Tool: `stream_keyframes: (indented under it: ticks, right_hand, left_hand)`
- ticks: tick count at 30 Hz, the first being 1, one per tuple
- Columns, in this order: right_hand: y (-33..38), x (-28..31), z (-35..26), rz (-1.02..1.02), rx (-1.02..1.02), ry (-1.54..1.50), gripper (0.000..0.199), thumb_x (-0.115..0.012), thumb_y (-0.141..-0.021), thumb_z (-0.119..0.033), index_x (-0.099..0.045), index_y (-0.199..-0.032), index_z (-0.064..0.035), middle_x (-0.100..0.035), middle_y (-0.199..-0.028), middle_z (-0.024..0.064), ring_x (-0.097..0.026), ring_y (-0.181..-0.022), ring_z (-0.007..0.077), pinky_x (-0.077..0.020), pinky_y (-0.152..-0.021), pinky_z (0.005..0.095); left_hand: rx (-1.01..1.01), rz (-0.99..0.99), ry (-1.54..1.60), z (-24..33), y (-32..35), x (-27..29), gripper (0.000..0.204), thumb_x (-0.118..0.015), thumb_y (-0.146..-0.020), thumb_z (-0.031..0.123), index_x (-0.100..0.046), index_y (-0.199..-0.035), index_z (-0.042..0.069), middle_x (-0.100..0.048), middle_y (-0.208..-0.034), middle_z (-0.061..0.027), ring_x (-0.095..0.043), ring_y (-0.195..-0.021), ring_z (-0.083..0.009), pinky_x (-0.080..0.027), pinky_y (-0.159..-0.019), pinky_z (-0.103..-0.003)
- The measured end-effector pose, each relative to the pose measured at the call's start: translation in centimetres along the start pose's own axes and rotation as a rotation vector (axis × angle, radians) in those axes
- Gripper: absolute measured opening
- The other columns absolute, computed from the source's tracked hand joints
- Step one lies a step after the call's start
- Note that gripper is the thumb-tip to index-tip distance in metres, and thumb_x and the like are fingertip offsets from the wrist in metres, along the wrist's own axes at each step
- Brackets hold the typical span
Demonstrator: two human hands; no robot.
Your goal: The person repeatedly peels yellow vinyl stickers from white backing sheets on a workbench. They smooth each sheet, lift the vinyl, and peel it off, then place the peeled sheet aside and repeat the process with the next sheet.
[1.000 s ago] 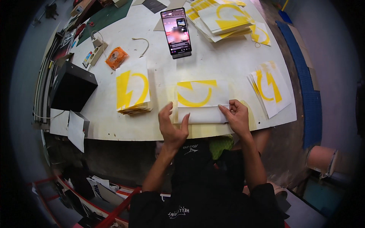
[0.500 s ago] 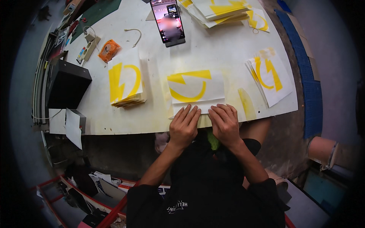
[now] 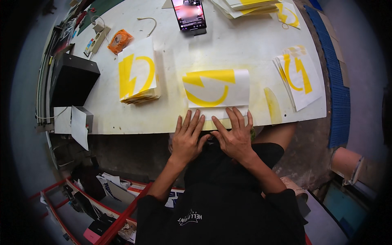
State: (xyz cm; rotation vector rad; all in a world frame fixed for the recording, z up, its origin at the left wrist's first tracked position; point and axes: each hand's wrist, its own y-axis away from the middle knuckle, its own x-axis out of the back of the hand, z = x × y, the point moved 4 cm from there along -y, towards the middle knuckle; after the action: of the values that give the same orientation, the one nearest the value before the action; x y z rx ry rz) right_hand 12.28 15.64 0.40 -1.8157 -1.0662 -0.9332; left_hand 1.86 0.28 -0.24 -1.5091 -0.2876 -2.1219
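A white sheet of folded paper (image 3: 216, 89) with a yellow print lies at the table's front edge, a plain strip showing along its near side. My left hand (image 3: 188, 136) rests its outstretched fingertips on the left part of that strip. On the right part, my right hand (image 3: 234, 136) lies with its fingers spread, the thumb pointing toward my left thumb. Neither hand grips anything. To the left stands a thick stack of similar printed papers (image 3: 139, 71). A smaller fanned stack (image 3: 297, 77) lies on the right.
A phone (image 3: 189, 14) showing a lit screen stands at the far middle of the white table (image 3: 228, 49). More printed papers (image 3: 249, 6) are piled behind it to the right. Farther left are an orange packet (image 3: 120, 41), a power strip (image 3: 98, 40) and a black box (image 3: 75, 79).
My fingers have spread apart, and both hands have drawn slightly back from the printed part, with the thumbs now near each other. The whole view has shifted a little.
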Motion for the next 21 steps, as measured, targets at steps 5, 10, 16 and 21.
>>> stream_keyframes:
  ticks: [5, 10, 16, 21]
  right_hand:
    - [2.3, 3.0, 5.4, 0.073, -0.139, 0.293, 0.044, -0.075, -0.092, -0.041, -0.074, -0.131, -0.0220, -0.056, -0.145, 0.0175, -0.048, -0.138, 0.0367, -0.0208, -0.117, 0.0679]
    - [3.0, 4.0, 2.7, 0.276, 0.031, -0.068, 0.036, -0.074, -0.092, -0.025, -0.073, -0.123, -0.0047, -0.061, -0.134, 0.0205, -0.054, -0.128, 0.0369, -0.0343, -0.114, 0.0577]
    - [-5.8, -0.8, 0.3, 0.007, 0.178, -0.063, 0.040, -0.069, -0.097, -0.023, -0.067, -0.132, -0.0027, -0.059, -0.143, 0.0188, -0.049, -0.139, 0.0372, -0.0327, -0.119, 0.0569]
    - [-8.4, -1.5, 2.5, -0.156, 0.184, 0.113, 0.053, -0.061, -0.103, -0.037, -0.057, -0.148, -0.0087, -0.047, -0.160, 0.0129, -0.035, -0.154, 0.0342, -0.0201, -0.124, 0.0640]
  left_hand:
    - [0.020, 0.040, 0.009, 0.1, 0.7, 0.0, 0.067, -0.077, -0.092, 0.033, -0.056, -0.150, 0.007, -0.049, -0.159, -0.0169, -0.039, -0.152, -0.0397, -0.028, -0.123, -0.060]
    - [-0.012, 0.039, 0.010, 1.7, -0.2, -0.5, 0.064, -0.077, -0.091, 0.032, -0.059, -0.147, 0.006, -0.050, -0.158, -0.0159, -0.039, -0.152, -0.0380, -0.023, -0.125, -0.062]
    - [-0.036, -0.010, 0.054, 3.4, -0.1, -1.5, 0.062, -0.079, -0.087, 0.031, -0.062, -0.142, 0.007, -0.052, -0.157, -0.0119, -0.039, -0.153, -0.0350, -0.023, -0.125, -0.063]
    - [-0.032, 0.019, 0.100, 3.5, -0.2, -1.4, 0.067, -0.081, -0.087, 0.030, -0.059, -0.148, 0.011, -0.050, -0.159, -0.0097, -0.040, -0.152, -0.0337, -0.025, -0.124, -0.061]
